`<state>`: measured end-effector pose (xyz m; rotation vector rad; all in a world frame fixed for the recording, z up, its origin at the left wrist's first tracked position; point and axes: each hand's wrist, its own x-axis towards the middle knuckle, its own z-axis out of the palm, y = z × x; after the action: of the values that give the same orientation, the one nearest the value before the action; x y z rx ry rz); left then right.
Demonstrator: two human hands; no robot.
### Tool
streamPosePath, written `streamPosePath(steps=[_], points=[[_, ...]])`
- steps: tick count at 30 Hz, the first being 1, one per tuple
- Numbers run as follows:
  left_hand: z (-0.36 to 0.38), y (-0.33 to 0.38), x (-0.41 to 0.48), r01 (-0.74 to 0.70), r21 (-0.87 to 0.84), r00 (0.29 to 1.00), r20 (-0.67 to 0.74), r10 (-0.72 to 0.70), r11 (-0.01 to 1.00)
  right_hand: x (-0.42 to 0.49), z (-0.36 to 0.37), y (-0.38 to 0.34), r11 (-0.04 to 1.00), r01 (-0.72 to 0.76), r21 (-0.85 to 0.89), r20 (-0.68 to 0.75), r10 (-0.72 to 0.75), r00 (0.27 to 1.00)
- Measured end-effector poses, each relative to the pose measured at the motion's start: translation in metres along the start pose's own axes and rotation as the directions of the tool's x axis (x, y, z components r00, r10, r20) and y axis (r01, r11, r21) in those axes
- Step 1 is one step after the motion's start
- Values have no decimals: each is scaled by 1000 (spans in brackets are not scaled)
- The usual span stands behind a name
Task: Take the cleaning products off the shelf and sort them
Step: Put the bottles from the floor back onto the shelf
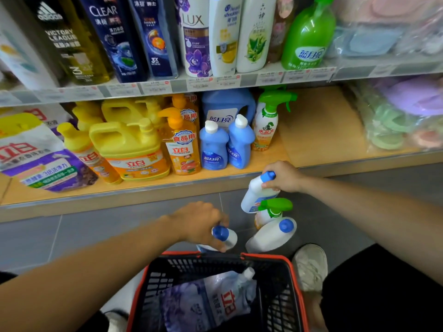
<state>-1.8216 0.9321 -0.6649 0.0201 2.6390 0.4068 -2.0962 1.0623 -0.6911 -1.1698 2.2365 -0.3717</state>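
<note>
My left hand (200,222) grips a white bottle with a blue cap (225,237) just beyond the far rim of the red and black basket (296,279). My right hand (282,176) holds a second white blue-capped bottle (255,195) by its neck, below the lower shelf's front edge. A third white blue-capped bottle (272,234) and a green-trigger spray bottle (271,212) stand on the grey floor between them. A purple and white refill pouch (208,300) lies in the basket.
The lower shelf (318,130) carries two blue bottles (226,144), a green-trigger spray (267,123), yellow and orange detergent jugs (131,144) and a large pouch (40,159). Shampoo bottles fill the upper shelf (215,32). Bagged goods lie at right. My shoe (310,267) stands beside the basket.
</note>
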Motion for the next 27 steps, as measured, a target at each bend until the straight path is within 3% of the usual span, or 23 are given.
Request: streamPosePath(steps=[6,12,15,22,27], points=[[12,-1,8,20,84,999,-48,-16,996,-7,-25,10,964,-28,263,-102,57,993],[6,-11,7,141,-57,985,-97,-146,988,-27,-89,8,909,46,414,-213,48,976],[-4,-16,0,143,-117,968,-191,-163,983,-40,-125,5,881,84,465,-324,82,942],[-53,-11,-10,107,-286,805,-537,-251,952,-39,-176,6,850,164,501,-514,140,846],[-80,-3,-14,86,-367,688,-650,-322,926,-18,-175,15,854,165,494,-547,158,822]])
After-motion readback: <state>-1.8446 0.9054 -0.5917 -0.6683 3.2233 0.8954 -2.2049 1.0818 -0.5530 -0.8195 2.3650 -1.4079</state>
